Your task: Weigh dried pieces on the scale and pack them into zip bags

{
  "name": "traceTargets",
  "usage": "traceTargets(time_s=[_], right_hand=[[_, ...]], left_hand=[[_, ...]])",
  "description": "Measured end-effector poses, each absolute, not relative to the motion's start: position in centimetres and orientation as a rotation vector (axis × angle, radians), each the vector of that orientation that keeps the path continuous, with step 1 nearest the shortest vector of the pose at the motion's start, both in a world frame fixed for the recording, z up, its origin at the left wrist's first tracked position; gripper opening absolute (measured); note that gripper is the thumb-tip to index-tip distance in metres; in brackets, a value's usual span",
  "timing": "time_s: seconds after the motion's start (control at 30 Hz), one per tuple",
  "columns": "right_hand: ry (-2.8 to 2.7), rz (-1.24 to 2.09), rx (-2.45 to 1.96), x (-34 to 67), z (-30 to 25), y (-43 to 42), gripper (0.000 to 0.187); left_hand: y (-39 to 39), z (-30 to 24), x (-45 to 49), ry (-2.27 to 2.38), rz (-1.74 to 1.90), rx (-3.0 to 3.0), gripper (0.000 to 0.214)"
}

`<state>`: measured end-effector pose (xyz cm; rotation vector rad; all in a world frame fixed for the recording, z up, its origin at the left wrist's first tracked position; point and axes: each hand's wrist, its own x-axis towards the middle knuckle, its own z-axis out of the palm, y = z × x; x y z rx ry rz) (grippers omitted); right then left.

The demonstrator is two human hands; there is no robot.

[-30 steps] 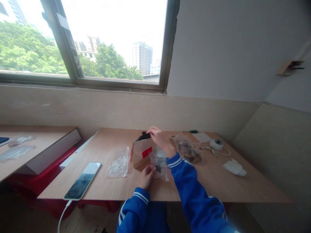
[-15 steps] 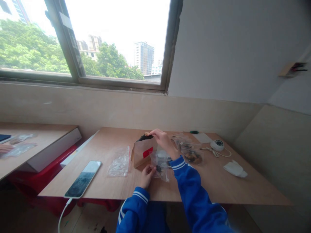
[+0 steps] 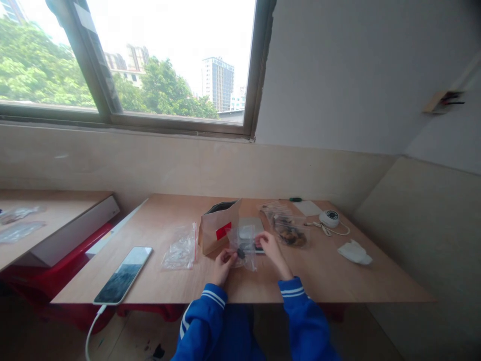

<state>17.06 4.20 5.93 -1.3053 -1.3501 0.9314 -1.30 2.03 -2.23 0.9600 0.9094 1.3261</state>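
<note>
A small clear plastic bag (image 3: 246, 260) with a dark piece inside is between my hands, near the front of the table. My left hand (image 3: 222, 264) pinches its left side beside the dark piece. At the bag's right edge is my right hand (image 3: 271, 249), thumb and fingers closed together on the plastic. Just behind and to the left stands a brown paper bag (image 3: 210, 228) with a red label, its top gaping and dark inside. A flat pale object (image 3: 252, 223), partly hidden by the plastic bag, lies behind it.
Left on the table (image 3: 319, 281) are a phone (image 3: 124, 276) on a white cable and a clear zip bag (image 3: 180, 250). Right are bags of brown pieces (image 3: 291, 233), a round white device (image 3: 329, 217) with a cord, crumpled white tissue (image 3: 355, 251) and white paper (image 3: 308, 207).
My right hand has let go of the paper bag's top and come down to the plastic bag's right edge. My left hand keeps its pinch. The view has shifted slightly.
</note>
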Motion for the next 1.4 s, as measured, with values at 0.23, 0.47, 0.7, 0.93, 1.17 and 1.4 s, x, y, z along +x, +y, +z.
traceTargets(time_s=[0.23, 0.47, 0.7, 0.93, 1.17, 1.4], right_hand=[[-1.511, 1.083, -1.222, 15.7, 1.4, 2.2, 0.022], [-1.623, 1.064, -1.268, 14.7, 0.5, 2.1, 0.013], [-1.513, 0.773, -1.275, 17.7, 6.5, 3.5, 0.015], [-1.617, 0.449, -1.109, 14.9, 18.2, 7.2, 0.016], [-1.974, 0.343, -0.932, 8.6, 18.6, 8.4, 0.017], [-1.629, 0.233, -1.115, 13.7, 11.5, 5.0, 0.023]], left_hand=[[1.9, -2.0, -1.2, 0.947, 1.343, 1.021, 0.038], [1.9, -2.0, -1.3, 0.943, 1.330, 1.050, 0.035], [2.0, -2.3, -1.2, 0.937, 1.325, 1.023, 0.038], [1.9, -2.1, -1.3, 0.921, 1.319, 0.998, 0.040], [2.0, -2.3, -1.2, 0.936, 1.320, 0.987, 0.040], [2.0, -2.3, -1.2, 0.936, 1.303, 0.965, 0.042]])
